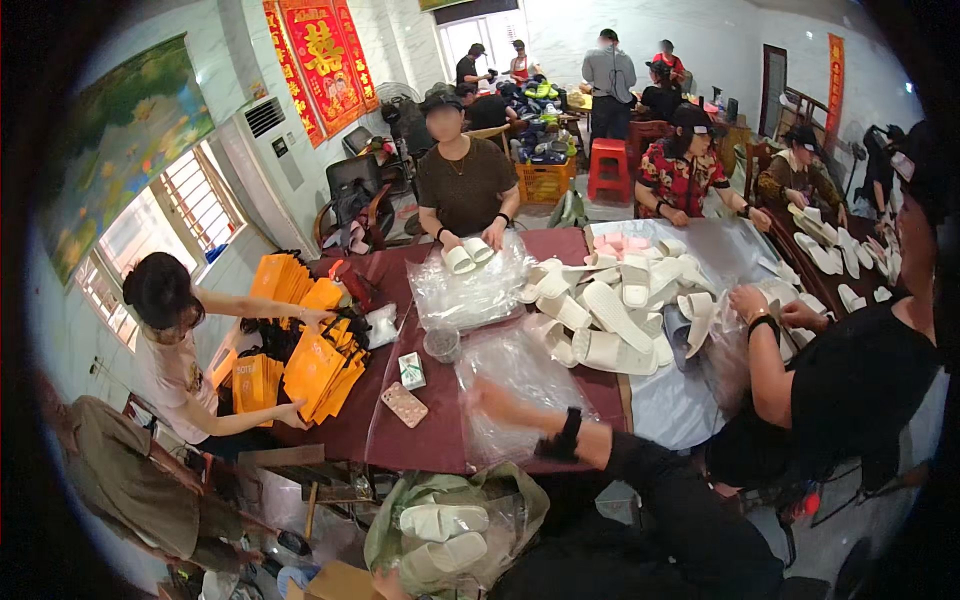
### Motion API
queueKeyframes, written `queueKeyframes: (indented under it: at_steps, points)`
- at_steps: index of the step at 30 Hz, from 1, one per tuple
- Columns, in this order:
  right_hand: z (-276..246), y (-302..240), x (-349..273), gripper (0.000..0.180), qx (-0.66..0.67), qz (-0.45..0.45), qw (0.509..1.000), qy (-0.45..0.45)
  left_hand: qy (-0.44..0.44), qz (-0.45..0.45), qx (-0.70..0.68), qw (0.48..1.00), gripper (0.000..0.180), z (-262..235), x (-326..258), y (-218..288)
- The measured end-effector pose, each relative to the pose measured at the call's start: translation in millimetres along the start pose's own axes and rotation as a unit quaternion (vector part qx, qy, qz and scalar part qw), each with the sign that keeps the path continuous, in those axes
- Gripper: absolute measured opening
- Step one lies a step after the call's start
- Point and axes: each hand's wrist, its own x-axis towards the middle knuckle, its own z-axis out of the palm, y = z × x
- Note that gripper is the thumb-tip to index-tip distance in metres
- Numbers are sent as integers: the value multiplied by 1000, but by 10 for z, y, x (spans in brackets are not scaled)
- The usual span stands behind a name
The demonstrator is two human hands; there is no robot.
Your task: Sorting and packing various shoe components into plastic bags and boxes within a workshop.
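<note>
An open green woven sack [380,522] beside the dark-red cloth-covered surface [343,432] contains white open-toed slippers [445,522], with the left hand [391,585] at the sack's lower edge and the blurred right hand [490,402] over flat clear plastic bags [510,358] on that surface, neither grip's state discernible, in a white-walled room [725,55].

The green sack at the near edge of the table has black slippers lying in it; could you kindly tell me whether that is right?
Not quite: the head view shows off-white slippers, not black ones, lying in the green sack at the near edge of the table.
</note>
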Motion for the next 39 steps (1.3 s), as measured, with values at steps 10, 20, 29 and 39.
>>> queueKeyframes:
  at_steps: [10,20,29,39]
  points:
    - [-2326,-1198,861,89,151,57,953,257,32,12,-63,997,26,157,-205,316]
    - [-2915,-1075,1213,90,105,97,943,300,81,12,-109,991,24,339,-274,461]
    - [-2801,-726,1397,34,114,260,954,100,1,97,835,542,33,-38,280,-598]
    - [-2806,-954,1544,65,-58,-137,942,300,28,179,636,750,44,-104,259,-726]
